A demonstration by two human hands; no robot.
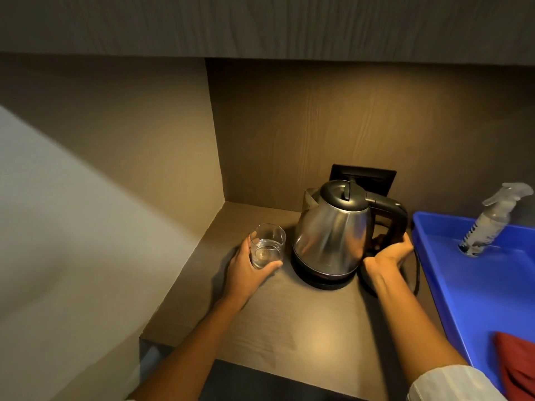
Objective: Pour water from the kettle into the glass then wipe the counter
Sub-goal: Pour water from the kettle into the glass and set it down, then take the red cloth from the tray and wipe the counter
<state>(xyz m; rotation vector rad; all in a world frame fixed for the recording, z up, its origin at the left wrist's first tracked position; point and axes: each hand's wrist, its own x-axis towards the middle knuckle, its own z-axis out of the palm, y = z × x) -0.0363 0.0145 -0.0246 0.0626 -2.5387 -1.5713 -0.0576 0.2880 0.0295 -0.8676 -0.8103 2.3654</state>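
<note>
While the steel kettle (333, 230) sits upright on its black base (321, 277) toward the far side of the counter (289, 322), the right hand (390, 251) is wrapped around its black handle (396, 218). Just left, the left hand (249, 267) clasps the glass (267, 246), partly filled with water. At right, a blue tray (463, 285) holds a spray bottle (492, 219) and red cloth (518, 363).

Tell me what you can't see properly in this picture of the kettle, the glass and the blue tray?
Head view:
- Water inside the kettle: steel wall and shut lid hide it.
- Right hand fingers: mostly behind the kettle handle.
- Spray bottle label: blurred, too small to read.
- Red cloth and blue tray: cut off by the right and bottom edges.
- Socket plate: kettle covers its lower part.
- Left hand palm: behind the glass.
</note>
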